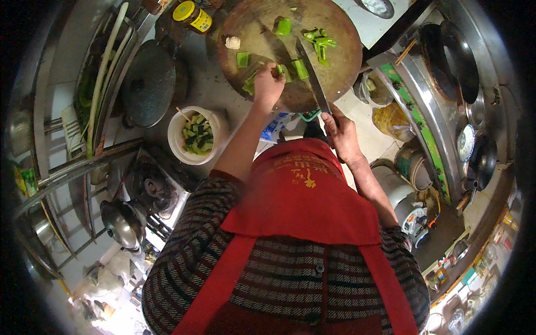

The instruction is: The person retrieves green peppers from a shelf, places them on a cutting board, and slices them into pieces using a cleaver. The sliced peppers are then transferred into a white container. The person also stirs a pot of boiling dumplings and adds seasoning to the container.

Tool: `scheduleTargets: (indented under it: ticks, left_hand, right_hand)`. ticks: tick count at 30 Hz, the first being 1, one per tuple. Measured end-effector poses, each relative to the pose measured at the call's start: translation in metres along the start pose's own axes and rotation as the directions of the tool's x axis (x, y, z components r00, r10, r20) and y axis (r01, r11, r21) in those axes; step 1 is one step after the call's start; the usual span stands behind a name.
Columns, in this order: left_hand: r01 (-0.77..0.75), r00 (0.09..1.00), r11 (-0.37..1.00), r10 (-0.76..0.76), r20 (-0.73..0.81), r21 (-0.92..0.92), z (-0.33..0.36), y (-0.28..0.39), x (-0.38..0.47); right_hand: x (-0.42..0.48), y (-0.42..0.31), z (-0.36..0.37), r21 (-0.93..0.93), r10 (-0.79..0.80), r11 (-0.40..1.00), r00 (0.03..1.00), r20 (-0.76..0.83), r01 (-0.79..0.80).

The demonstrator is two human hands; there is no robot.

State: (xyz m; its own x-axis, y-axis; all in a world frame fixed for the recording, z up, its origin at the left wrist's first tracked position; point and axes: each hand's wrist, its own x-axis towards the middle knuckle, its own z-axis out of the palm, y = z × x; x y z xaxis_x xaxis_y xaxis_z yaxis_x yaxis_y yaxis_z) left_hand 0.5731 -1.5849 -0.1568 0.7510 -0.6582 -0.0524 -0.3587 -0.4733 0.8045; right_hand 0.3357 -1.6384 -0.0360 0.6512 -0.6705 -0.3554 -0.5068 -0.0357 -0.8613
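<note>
My right hand (344,136) grips the handle of a kitchen knife (314,75), whose long dark blade lies over the round wooden chopping board (343,25). At the near left of the board, my left hand (269,83) pinches a piece of green pepper (286,73) at its fingertips. Another cut green pepper section (300,69) sits between that hand and the blade. Farther up are a single pepper section (283,26) and one at the left (242,59). A pile of pepper strips (321,42) lies right of the blade. A pale chunk (233,42) rests near the left rim.
Left of the board stand a white tub (171,140) of chopped green vegetables, a dark round lid (148,83) and a jar with a yellow cap (184,11). A gas stove (157,184) is lower left. Pans (458,58) and an oil container (389,121) are at the right.
</note>
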Motion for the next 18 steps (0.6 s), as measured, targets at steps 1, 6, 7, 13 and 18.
scheduleTargets:
  ticks: [1,6,7,13,18]
  left_hand:
    - [0.027,1.0,1.0,-0.027,0.008,-0.015,0.001,-0.002,0.0]
    - [0.02,0.999,1.0,-0.02,0.027,0.003,0.004,-0.016,0.002]
    - [0.025,0.999,0.999,-0.024,0.033,-0.038,0.004,-0.019,0.003]
    - [0.141,0.987,0.931,-0.104,0.124,-0.338,0.003,-0.023,0.0]
    - [0.174,0.982,0.881,-0.123,0.142,-0.439,-0.002,-0.018,-0.008]
  right_hand:
    - [0.001,0.002,0.0,0.037,-0.031,0.999,0.999,0.014,0.031]
    - [0.015,0.016,0.005,0.041,-0.065,0.997,0.997,0.046,0.063]
    - [0.02,0.02,0.009,0.023,-0.047,0.999,0.998,0.048,0.046]
    - [0.047,0.03,0.003,0.416,0.183,0.879,0.971,0.153,-0.231]
    - [0.036,0.017,-0.006,0.499,0.11,0.851,0.985,0.134,-0.163]
